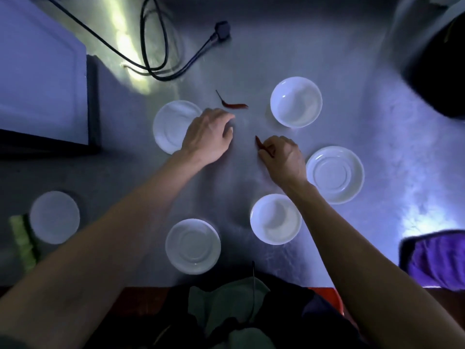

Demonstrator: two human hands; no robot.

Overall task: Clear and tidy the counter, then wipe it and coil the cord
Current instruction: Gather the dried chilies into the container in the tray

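Two red chillies lie on the steel counter [251, 59]. One chilli [232, 104] rests loose just beyond my left hand [208, 137], whose relaxed fingers reach toward it without touching. My right hand [283, 157] pinches the other chilli [259, 143], its tip poking out past my fingers. White dishes surround my hands: a saucer [168, 124] partly under my left hand, a bowl [296, 102], a saucer [335, 175], a bowl [275, 219] and a saucer [193, 246]. A black cord [153, 59] with its plug [222, 30] loops at the back.
A white board [40, 71] lies at the left. A round white lid or dish [54, 217] and a green scrub pad [22, 238] sit front left. A purple cloth [437, 260] lies front right, and a dark pot [437, 66] stands back right.
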